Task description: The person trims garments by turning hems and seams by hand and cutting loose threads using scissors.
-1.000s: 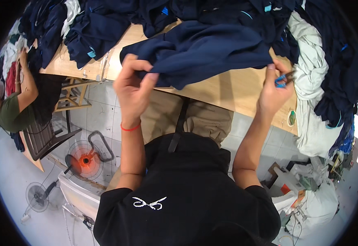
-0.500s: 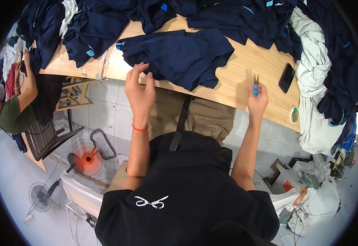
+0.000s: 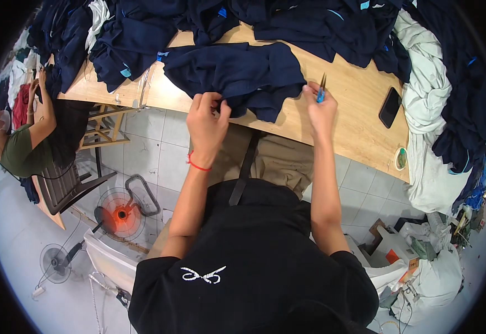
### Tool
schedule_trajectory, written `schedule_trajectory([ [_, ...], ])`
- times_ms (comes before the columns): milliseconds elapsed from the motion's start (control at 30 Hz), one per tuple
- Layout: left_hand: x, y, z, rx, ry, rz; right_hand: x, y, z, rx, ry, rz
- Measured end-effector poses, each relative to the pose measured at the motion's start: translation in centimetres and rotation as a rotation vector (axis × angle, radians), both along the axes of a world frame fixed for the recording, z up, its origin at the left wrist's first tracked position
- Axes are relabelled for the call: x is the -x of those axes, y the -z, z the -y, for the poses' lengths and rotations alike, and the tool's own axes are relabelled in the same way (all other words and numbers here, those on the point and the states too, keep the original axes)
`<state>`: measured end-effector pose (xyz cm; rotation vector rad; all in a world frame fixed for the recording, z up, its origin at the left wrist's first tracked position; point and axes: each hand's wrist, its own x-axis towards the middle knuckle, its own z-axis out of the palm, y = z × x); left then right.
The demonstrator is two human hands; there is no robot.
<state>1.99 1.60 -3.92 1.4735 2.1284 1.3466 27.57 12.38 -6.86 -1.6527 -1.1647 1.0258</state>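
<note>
A navy garment (image 3: 237, 69) with a light blue tab at its left end lies across the wooden table in front of me. My left hand (image 3: 206, 119), a red string on its wrist, is closed in a pinch at the garment's near edge. The fabric between those fingertips is mostly hidden. In my right hand (image 3: 322, 111) is a small pair of blue-handled thread snips (image 3: 321, 94), tips pointing away from me. That hand's thumb and a finger are at the garment's right edge; whether they pinch the cloth, I cannot tell.
Piles of navy garments (image 3: 321, 30) line the table's (image 3: 359, 100) far side. On the right lie a black phone (image 3: 390, 107), a small round dish (image 3: 401, 158) and white cloth (image 3: 426, 100). A co-worker (image 3: 28, 139) handles cloth at far left. Fans (image 3: 121, 214) stand on the floor.
My left hand has moved right and down to the garment's near edge and closed there. My right hand, with the snips, has come left to the garment's right edge. The garment has shifted slightly.
</note>
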Motion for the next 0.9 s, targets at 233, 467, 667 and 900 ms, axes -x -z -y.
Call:
schedule_trajectory([
  [233, 1.4, 1.1, 1.0, 0.226, 0.011, 0.561, 0.9, -0.1, 0.5, 0.086, -0.067, -0.3],
  [467, 4.0, -1.8, 0.6, 0.03, 0.287, 2.114, -8.0, -9.1, 1.7, 0.519, 0.176, -1.192],
  [667, 6.9, -5.2, 0.2, 0.034, 0.152, 2.09, -7.9, -13.8, 2.9, 0.296, 0.034, -0.95],
  [900, 7.8, -5.0, 1.1, -0.189, 0.166, 1.944, -8.5, -14.3, 4.7, 0.149, -0.089, -0.861],
])
